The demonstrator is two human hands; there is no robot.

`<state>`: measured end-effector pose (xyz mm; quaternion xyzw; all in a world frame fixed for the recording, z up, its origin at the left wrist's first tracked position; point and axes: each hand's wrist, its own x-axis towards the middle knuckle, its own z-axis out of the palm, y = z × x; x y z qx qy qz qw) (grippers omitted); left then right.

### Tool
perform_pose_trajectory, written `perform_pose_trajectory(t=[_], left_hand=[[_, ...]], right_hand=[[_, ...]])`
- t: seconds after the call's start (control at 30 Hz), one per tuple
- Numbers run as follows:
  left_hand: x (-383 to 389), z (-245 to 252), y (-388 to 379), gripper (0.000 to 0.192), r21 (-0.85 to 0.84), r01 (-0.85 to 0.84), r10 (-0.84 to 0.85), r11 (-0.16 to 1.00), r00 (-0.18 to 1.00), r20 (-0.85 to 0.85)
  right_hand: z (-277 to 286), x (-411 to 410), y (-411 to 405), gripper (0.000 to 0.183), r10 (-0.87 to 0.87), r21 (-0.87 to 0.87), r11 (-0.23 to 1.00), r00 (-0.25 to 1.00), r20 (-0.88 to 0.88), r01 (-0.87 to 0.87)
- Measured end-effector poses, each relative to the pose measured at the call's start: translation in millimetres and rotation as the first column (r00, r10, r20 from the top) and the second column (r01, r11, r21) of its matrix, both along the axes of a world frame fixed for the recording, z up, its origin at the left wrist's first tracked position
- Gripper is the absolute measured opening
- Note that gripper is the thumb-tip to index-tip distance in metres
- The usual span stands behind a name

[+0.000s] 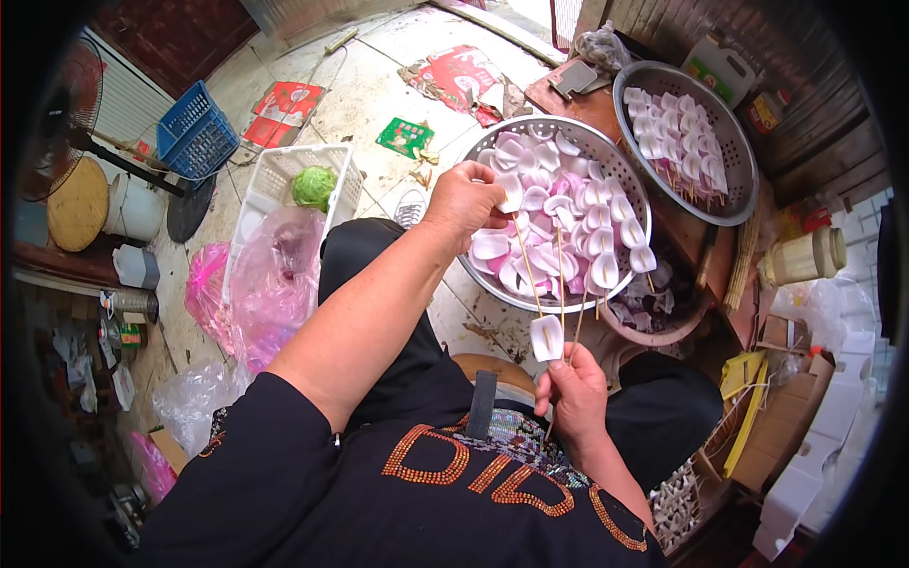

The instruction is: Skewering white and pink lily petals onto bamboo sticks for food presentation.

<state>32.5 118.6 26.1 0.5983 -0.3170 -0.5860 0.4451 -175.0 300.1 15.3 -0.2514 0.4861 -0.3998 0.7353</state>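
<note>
My left hand (465,200) pinches a piece of onion (509,193) at the far tip of a thin wooden skewer (527,266). Several skewers fan out from my right hand (579,387), which grips them near their lower ends. One onion piece (547,338) is threaded on a skewer just beyond my right fingers. Beneath my left hand, a perforated metal basin (477,278) holds loose pale purple onion pieces (529,153). Skewers threaded with onion (601,245) lie along the basin's right side, some sticking out over its rim.
A second metal basin (747,199) with finished onion skewers (682,138) stands at the upper right. Below it are a bundle of sticks (742,263) and a tub (657,336) of onion scraps. At left are a white crate (238,245) with a cabbage (314,187), a blue crate (199,131) and a fan (60,113).
</note>
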Motion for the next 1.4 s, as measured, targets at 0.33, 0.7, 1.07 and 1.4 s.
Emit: perform_pose_trajectory(t=[0.33,0.7,1.07,1.4], left_hand=[[-37,-7,43,0.016,0.079,0.279,-0.271,0.957,0.957,-0.101],[-47,-10,48,0.018,0.097,0.366,-0.355,0.925,0.927,-0.118],[-48,-73,49,0.022,0.092,0.746,-0.409,0.66,0.253,0.877],[-28,-20,26,0.014,0.221,0.535,-0.576,0.816,0.787,0.221]], right_hand=[[-3,4,-8,0.017,-0.067,-0.035,0.997,0.998,-0.018,0.066],[-2,-2,-23,0.013,-0.182,0.01,0.983,0.981,-0.063,0.183],[-2,-12,-21,0.011,-0.286,0.042,0.956,0.955,-0.082,0.29],[0,-16,-18,0.011,-0.278,0.029,0.96,0.959,-0.062,0.28]])
